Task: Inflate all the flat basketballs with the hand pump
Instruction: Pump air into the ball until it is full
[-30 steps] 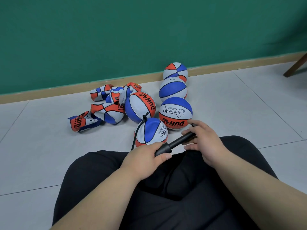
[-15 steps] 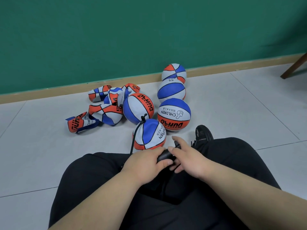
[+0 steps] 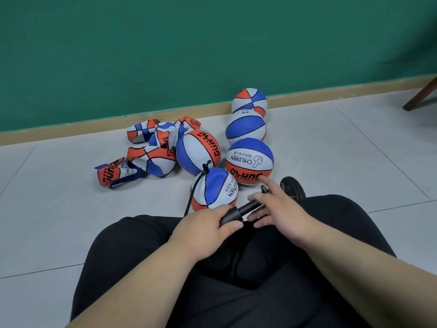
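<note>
Basketballs in blue, white and orange lie on a grey tiled floor beside a green wall. Just right of centre, the nearest ball looks round and is printed "CHILDREN". A thin black hose is plugged into its top and trails down its left side. Four inflated balls sit close behind it, two of them in a line toward the wall. In the middle left of the frame, a heap of flat basketballs lies crumpled and folded.

Below the nearest ball, above legs in black trousers, the left hand has its fingers clenched round the barrel of the black hand pump. The right hand lays its fingers, mostly straight, across the pump's rod and handle. I cannot tell whether they clasp it.
</note>
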